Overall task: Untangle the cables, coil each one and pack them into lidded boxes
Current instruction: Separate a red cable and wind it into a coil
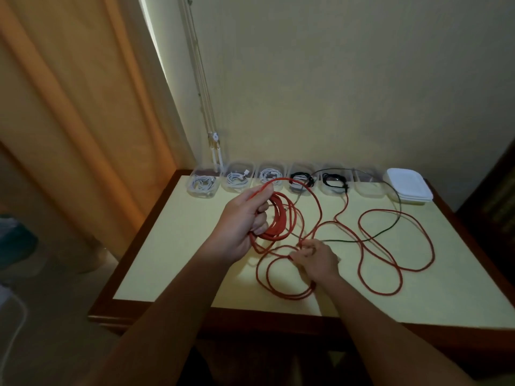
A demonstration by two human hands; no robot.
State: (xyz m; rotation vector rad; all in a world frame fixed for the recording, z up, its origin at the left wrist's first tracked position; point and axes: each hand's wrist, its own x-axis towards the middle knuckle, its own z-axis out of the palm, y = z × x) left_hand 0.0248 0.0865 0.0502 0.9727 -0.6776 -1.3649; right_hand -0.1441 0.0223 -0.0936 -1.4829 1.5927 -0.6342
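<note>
A long red cable (pixel 395 246) sprawls in wide loops over the pale yellow table top (pixel 172 246). My left hand (pixel 242 227) grips a tight coil of that red cable, lifted above the table. Lower and to the right, my right hand (pixel 317 260) pinches a strand of the same cable near the table surface. A thin dark cable (pixel 390 227) crosses under the red loops. Along the back edge stand several clear boxes: three with white cables (pixel 202 185), two with black cables (pixel 334 181), and one that looks empty (pixel 367 186).
A stack of white lids (pixel 407 185) sits at the back right corner. An orange curtain (pixel 69 135) hangs on the left, with blind cords (pixel 216 151) by the wall. The table has a dark wooden rim (pixel 133 246).
</note>
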